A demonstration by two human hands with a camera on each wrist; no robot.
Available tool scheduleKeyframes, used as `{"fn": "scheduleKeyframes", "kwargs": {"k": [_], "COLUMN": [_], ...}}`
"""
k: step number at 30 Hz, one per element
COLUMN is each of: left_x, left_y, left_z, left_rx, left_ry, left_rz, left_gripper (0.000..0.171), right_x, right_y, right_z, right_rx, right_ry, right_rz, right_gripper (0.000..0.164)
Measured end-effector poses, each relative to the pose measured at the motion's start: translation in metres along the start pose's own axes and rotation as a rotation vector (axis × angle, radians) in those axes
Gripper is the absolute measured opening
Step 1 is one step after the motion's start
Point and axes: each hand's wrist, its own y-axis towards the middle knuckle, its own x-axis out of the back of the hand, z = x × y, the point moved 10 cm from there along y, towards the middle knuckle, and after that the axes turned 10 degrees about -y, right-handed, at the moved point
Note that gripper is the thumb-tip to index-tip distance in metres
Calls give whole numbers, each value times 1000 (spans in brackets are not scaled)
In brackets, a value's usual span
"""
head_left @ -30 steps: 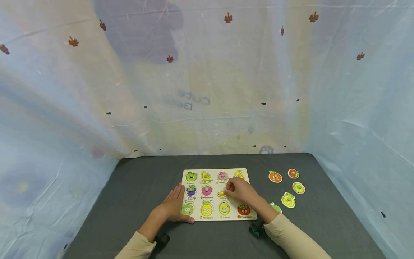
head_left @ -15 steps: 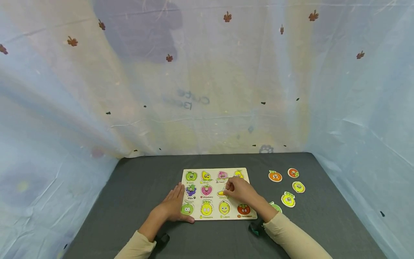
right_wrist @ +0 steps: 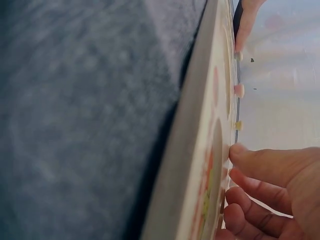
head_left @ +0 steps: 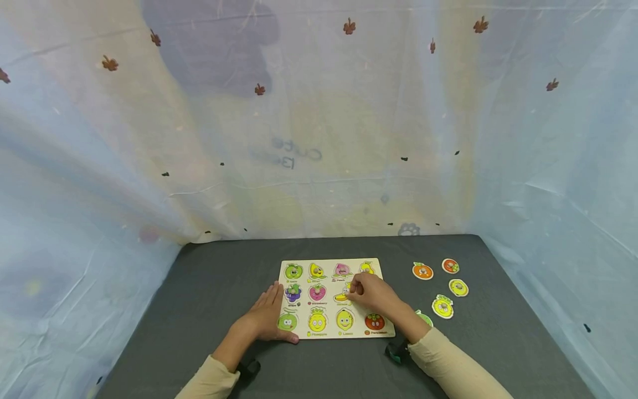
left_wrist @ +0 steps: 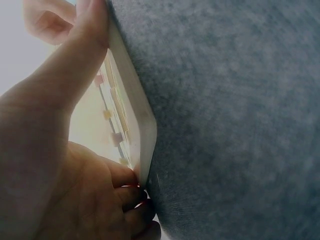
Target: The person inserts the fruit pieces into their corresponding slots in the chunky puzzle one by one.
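Observation:
A pale wooden fruit puzzle board (head_left: pixel 305 277) lies on the dark cloth. My left hand (head_left: pixel 266 316) rests along its left edge with fingers straight and thumb at the front left corner. In the left wrist view that thumb (left_wrist: pixel 82 52) lies along the board's edge. My right hand (head_left: pixel 375 293) pinches at the yellow banana piece (head_left: pixel 341 297), second row, and hides part of it. Thumb and curled fingers meet close to the board's face in the right wrist view; the knob is hidden between them. Apple (head_left: pixel 293 271), grape (head_left: pixel 293 293) and strawberry (head_left: pixel 317 292) pieces sit nearby.
Several loose pieces lie right of the board: an orange (head_left: pixel 422 271), a red fruit (head_left: pixel 450 266), a yellow round one (head_left: pixel 458 287), a pineapple (head_left: pixel 442 307) and a green one (head_left: pixel 425 318) partly behind the right forearm. A printed curtain (head_left: pixel 319 138) encloses the table.
The right fingertips have shifted slightly over the banana, and more of the piece shows now. The left hand stays in place; the whole view drifts a little.

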Motion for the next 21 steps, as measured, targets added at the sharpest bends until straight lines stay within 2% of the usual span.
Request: {"fn": "scheduleKeyframes", "kwargs": {"k": [9, 15, 21], "left_x": [-1, 0, 0], "left_y": [-1, 0, 0], "left_z": [-1, 0, 0], "left_rx": [1, 1, -1], "left_ry": [-7, -1, 8], "left_rz": [-1, -5, -5], "left_gripper": [146, 145, 145], "right_x": [5, 18, 27], "right_y": [-6, -12, -21], "right_z": [-6, -9, -18], "right_rx": [-14, 0, -37], "right_ry": [-11, 15, 14], "right_rz": [-16, -53, -76], "right_gripper": [18, 16, 14]}}
